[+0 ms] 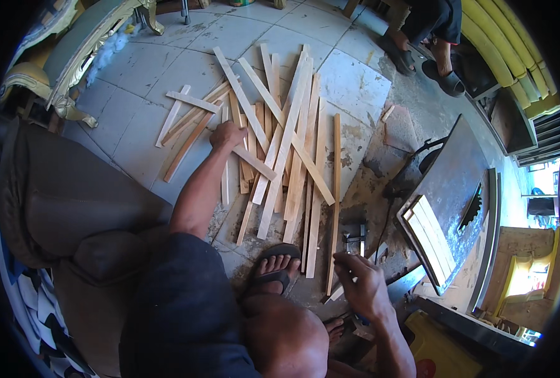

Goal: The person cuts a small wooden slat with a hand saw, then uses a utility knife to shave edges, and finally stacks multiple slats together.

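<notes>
My left hand (228, 135) is closed round a wooden strip (254, 162), which slants over a loose heap of similar pieces on the floor. One end of that strip sticks out past the far left of my fist, the other toward the near right. The heap's long pale strips (286, 145) lie crossed at many angles. On the right, my right hand (363, 283) hovers with loosely curled fingers apart, and I see nothing in them. It is nearest to the lower end of a long narrow strip (336, 201) and a small dark metal clamp-like tool (355, 239).
A table saw (443, 195) with an exposed toothed blade (472, 208) stands tilted in view at right, several short strips (429, 239) on its top. A brown upholstered piece (84, 195) fills the left. Another person's sandalled feet (443, 75) are at far right. My sandalled foot (280, 268) borders the heap.
</notes>
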